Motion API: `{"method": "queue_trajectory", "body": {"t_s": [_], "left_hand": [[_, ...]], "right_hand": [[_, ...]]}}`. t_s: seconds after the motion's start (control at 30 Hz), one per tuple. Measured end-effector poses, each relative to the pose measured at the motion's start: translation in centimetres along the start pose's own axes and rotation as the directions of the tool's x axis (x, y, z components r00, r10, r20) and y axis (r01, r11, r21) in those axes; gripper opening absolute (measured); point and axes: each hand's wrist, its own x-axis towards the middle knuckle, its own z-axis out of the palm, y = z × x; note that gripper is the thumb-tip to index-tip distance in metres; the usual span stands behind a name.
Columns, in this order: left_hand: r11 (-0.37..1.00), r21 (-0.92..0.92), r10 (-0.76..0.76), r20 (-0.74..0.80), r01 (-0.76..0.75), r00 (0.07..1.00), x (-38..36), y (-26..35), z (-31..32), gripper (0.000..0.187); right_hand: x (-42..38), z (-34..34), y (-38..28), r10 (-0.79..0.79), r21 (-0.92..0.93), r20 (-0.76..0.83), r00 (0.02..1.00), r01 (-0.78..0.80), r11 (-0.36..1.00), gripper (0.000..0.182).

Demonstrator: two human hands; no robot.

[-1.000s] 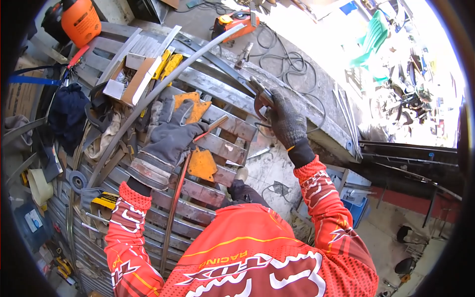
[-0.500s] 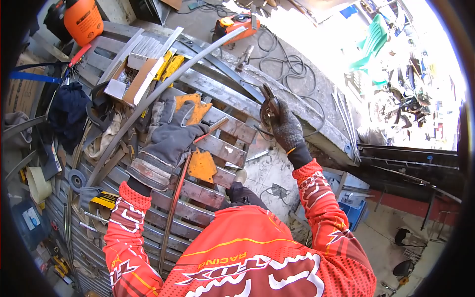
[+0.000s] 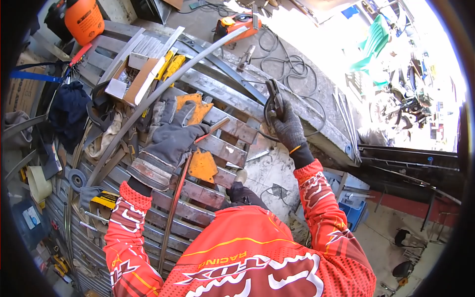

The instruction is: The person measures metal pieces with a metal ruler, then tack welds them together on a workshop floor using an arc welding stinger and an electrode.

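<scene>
My left hand [image 3: 168, 141], in a thick grey work glove, lies on the slatted metal bench with its fingers spread. Its thumb touches or nearly touches a thin reddish metal bar [image 3: 174, 218] that slants across the slats. Beside it are two orange metal plates: one plate [image 3: 199, 110] by the fingertips, the other [image 3: 202, 166] right of the bar. In a dark knitted glove, my right hand [image 3: 288, 126] is raised past the bench edge. It grips a dark clamp-like tool [image 3: 273, 101], partly hidden by the fingers; a black cable seems to run from it.
A long curved grey tube [image 3: 148, 99] crosses the bench [image 3: 217, 148] left of my left hand. Beyond it stands an open cardboard box [image 3: 141, 81] near yellow-handled tools [image 3: 173, 64]. An orange machine [image 3: 237, 27] and coiled cable [image 3: 292, 67] lie ahead. A grinding disc [image 3: 76, 179] sits at left.
My right hand has turned the clamp-like tool more upright and shifted it slightly to the right. My left hand stays in place on the bench.
</scene>
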Motion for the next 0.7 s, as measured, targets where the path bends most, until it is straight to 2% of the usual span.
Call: {"method": "queue_trajectory", "body": {"t_s": [0.03, 0.07, 0.13, 0.27, 0.47, 0.53, 0.57, 0.6, 0.63, 0.7], "left_hand": [[1.000, -0.026, -0.003, 0.018, 0.004, 1.000, 0.0, 0.0, -0.2, 0.045], [0.999, -0.052, -0.006, 0.035, 0.008, 0.999, 0.0, 0.0, -0.3, 0.045], [0.995, -0.102, -0.008, 0.069, 0.015, 0.998, 0.1, 0.1, -0.6, 0.045], [0.979, -0.200, -0.005, 0.131, 0.032, 0.991, 0.2, 0.0, -1.0, 0.045], [0.945, -0.320, -0.004, 0.205, 0.071, 0.979, 0.1, 0.3, -1.4, 0.045], [0.824, -0.530, -0.060, 0.265, 0.198, 0.962, 0.0, 0.8, -1.4, 0.047], [0.825, -0.530, -0.059, 0.265, 0.197, 0.962, 0.0, 0.8, -1.4, 0.047], [0.850, -0.503, -0.046, 0.222, 0.155, 0.974, 0.1, 0.7, -1.3, 0.047], [0.874, -0.473, -0.031, 0.179, 0.113, 0.983, 0.1, 0.6, -1.1, 0.047], [0.913, -0.406, 0.006, 0.093, 0.032, 0.996, 0.2, 0.3, -0.6, 0.048]], "right_hand": [[-0.2, -0.6, -1.3, 0.003, -0.103, -0.006, 1.000, -0.003, 0.995, 0.058], [-0.4, -1.2, -2.7, 0.004, -0.102, -0.005, 1.000, -0.004, 0.995, 0.058], [-0.7, -2.0, -5.0, -0.011, -0.335, 0.006, 1.000, 0.012, 0.942, 0.058], [-0.9, -2.1, -4.3, -0.043, -0.324, -0.002, 0.999, 0.040, 0.945, 0.057], [-0.7, -1.0, -1.5, -0.069, -0.242, -0.033, 0.997, 0.059, 0.969, 0.054], [0.1, -0.1, -0.6, -0.117, 0.204, -0.040, 0.992, 0.122, 0.971, 0.047], [0.0, -0.5, -0.1, -0.116, 0.203, -0.041, 0.992, 0.122, 0.971, 0.047], [-0.1, -1.8, -2.7, 0.120, 0.333, 0.100, 0.988, -0.147, 0.931, 0.043], [-0.1, -2.7, -4.4, 0.324, 0.414, 0.266, 0.908, -0.411, 0.812, 0.039], [0.2, -3.0, -4.7, 0.359, 0.447, 0.311, 0.880, -0.469, 0.762, 0.038]]}}
